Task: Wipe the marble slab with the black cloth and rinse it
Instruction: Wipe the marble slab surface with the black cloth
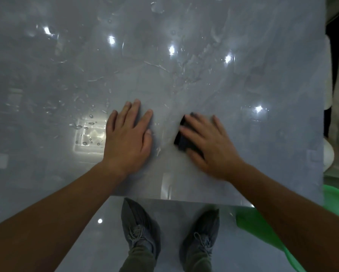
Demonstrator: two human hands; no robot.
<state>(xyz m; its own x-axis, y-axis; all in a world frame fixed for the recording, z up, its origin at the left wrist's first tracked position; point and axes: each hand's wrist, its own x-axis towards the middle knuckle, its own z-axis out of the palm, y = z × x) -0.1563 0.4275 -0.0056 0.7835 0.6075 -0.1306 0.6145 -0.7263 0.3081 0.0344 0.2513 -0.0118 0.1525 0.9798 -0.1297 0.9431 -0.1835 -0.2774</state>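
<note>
From the head camera, the left hand point(128, 138) lay flat on the wet marble slab point(243, 75), its fingers point(134, 108) straight and slightly apart. Just beside it, the right hand point(209, 146), blurred, pressed the black cloth point(181, 141) against the slab near its front edge, fingers stretched out over it. Water droplets point(86, 127) dotted the slab left of the hands. A green basin point(249, 218) sat below the slab's right corner.

i note a pair of grey laced shoes point(140, 228) on a glossy grey floor point(98, 242); a green plastic basin point(249, 218) sits right of them.
</note>
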